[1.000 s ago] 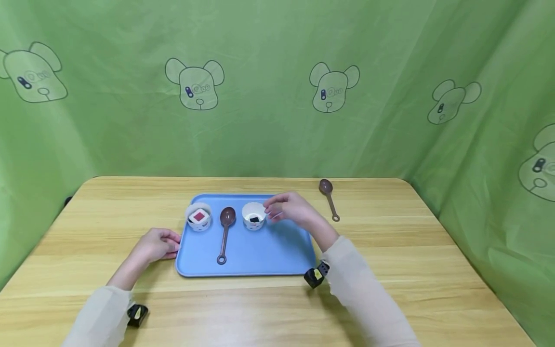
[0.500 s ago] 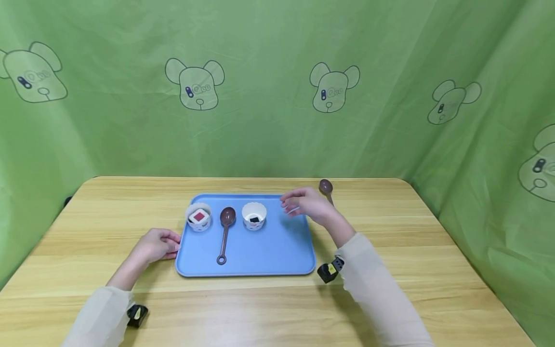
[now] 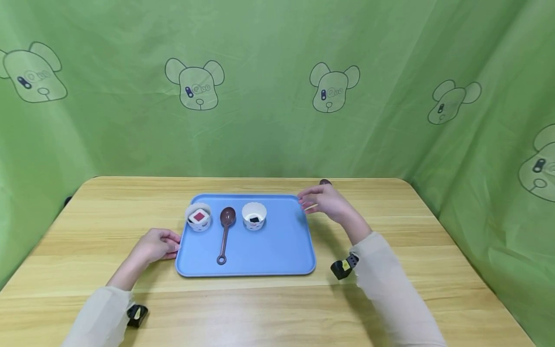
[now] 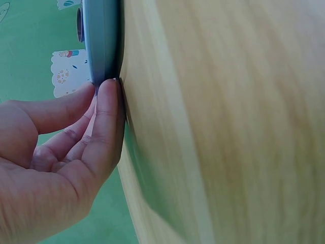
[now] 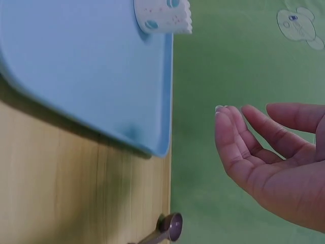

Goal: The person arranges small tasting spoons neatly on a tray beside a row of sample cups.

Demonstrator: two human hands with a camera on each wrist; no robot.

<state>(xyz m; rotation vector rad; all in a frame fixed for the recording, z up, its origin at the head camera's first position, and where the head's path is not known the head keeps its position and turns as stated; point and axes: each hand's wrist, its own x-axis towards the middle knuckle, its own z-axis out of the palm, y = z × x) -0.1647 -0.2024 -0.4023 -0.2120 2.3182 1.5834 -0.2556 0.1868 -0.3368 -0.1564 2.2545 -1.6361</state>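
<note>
My left hand [image 3: 156,244] holds the left edge of a blue tray [image 3: 269,255]; in the left wrist view the thumb is at its rim and the fingertips are low against its side. Over the tray's far right corner hovers my right hand [image 3: 327,202], fingers loosely bent and nothing between them. On the tray, a scalloped white paper cup [image 3: 253,210] contains a small black-and-white piece [image 3: 254,220]. Another such cup [image 3: 199,227] at the left contains a white block with a red diamond [image 3: 199,216]. A brown spoon [image 3: 224,236] lies between the cups.
A second brown spoon [image 5: 172,227] lies on the wooden table [image 3: 208,313] just beyond the tray's right side, mostly hidden behind my right hand in the head view. A green curtain [image 3: 269,140] with mouse-head drawings hangs behind and along both sides.
My right hand has moved right, away from the cup with the black-and-white piece, to the tray's far right corner, and now covers most of the second spoon. The left hand has stayed still.
</note>
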